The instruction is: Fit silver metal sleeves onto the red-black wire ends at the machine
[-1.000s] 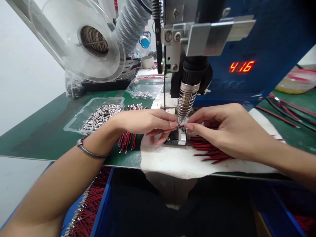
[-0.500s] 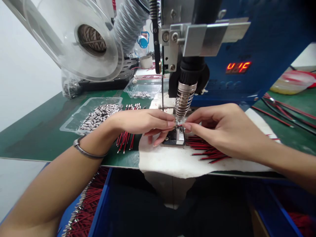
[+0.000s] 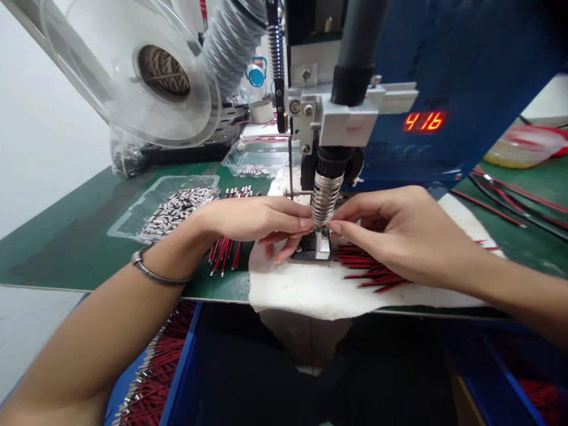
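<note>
- Left hand [image 3: 261, 219]: thumb and index finger drawn close in a pinch at the coil-wrapped tip [image 3: 326, 198]; whether anything sits between them I cannot tell.
- Right hand [image 3: 399, 231]: thumb and index finger likewise nearly together on the tip's other side; any piece there is too small to make out.
- The 2 hands meet from opposite sides, probably to steady small work above the squared, shiny metal block [image 3: 322, 244].
- Red and black wires [image 3: 364, 263], thin and straight, lie beneath the right hand, likely kept there for short reaches.
- Wrinkled white cloth [image 3: 310, 290] lies under them, perhaps protecting the smooth green tabletop [image 3: 75, 236].
- Beyond the left wrist, a clear plastic tray [image 3: 122, 228] gathers loose, shiny metal cylinders [image 3: 171, 213].
- Behind, the blue machine [image 3: 444, 65] glows 416 on its red display [image 3: 425, 121].
</note>
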Action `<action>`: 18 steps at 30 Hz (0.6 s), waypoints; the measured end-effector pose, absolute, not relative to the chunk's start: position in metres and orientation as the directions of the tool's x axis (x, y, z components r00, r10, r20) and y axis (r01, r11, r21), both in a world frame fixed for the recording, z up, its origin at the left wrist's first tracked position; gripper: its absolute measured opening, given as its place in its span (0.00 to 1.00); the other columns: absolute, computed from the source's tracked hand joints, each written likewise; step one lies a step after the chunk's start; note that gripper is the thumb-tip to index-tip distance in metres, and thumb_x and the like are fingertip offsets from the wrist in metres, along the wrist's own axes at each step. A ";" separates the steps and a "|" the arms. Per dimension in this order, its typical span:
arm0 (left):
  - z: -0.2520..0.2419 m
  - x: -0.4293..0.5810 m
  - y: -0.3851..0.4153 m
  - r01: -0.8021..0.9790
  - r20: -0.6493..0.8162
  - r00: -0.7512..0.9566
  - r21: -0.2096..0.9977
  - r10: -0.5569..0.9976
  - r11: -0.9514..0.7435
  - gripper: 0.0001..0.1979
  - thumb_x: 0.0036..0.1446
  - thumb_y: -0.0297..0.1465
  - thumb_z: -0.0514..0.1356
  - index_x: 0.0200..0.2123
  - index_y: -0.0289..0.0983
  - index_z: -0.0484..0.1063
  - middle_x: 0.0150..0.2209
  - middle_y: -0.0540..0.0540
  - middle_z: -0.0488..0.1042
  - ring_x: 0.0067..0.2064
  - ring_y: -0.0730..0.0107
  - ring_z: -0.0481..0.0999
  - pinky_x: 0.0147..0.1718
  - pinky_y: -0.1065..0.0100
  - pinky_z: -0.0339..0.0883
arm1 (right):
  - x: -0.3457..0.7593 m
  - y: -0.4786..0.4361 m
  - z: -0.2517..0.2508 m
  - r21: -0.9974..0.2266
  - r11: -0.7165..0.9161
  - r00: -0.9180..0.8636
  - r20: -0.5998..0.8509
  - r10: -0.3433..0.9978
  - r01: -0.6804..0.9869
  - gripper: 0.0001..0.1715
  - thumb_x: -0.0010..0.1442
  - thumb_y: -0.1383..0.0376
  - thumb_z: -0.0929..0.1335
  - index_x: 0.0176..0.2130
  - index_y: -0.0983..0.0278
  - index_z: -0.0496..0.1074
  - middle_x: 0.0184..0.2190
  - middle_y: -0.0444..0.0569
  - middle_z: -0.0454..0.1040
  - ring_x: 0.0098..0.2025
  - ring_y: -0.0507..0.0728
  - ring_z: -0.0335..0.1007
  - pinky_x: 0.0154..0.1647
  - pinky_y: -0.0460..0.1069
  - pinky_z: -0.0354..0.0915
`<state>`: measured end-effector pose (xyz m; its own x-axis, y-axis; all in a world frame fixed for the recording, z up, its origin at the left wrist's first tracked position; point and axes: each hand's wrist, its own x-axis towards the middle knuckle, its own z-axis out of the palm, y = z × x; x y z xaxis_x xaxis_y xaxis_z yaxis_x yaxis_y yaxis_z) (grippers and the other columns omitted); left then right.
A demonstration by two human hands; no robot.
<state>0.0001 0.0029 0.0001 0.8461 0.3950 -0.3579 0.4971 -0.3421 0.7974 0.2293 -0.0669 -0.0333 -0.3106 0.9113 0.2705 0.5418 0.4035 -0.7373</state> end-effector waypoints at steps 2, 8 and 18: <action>0.000 0.000 0.003 0.497 -0.359 0.845 0.800 0.396 -0.335 0.19 0.74 0.36 0.53 0.27 0.39 0.66 0.25 0.48 0.76 0.24 0.73 0.65 0.27 0.69 0.63 | 0.229 -0.067 -0.033 -0.740 0.403 -0.311 0.270 0.911 0.539 0.11 0.63 0.58 0.73 0.32 0.60 0.84 0.19 0.43 0.75 0.19 0.53 0.66 0.23 0.51 0.61; -0.002 -0.003 0.005 0.487 -0.357 0.852 0.809 0.383 -0.328 0.20 0.74 0.37 0.54 0.27 0.38 0.67 0.25 0.48 0.76 0.24 0.73 0.67 0.26 0.69 0.63 | 0.230 -0.067 -0.033 -0.734 0.409 -0.314 0.274 0.909 0.542 0.11 0.64 0.59 0.73 0.32 0.59 0.84 0.19 0.44 0.75 0.22 0.55 0.69 0.26 0.51 0.63; -0.002 -0.002 0.005 0.476 -0.342 0.857 0.813 0.386 -0.335 0.19 0.75 0.36 0.51 0.29 0.38 0.66 0.25 0.48 0.76 0.24 0.74 0.65 0.26 0.70 0.63 | 0.230 -0.066 -0.034 -0.728 0.430 -0.315 0.300 0.900 0.535 0.10 0.63 0.60 0.73 0.31 0.60 0.84 0.18 0.42 0.75 0.18 0.52 0.65 0.23 0.50 0.62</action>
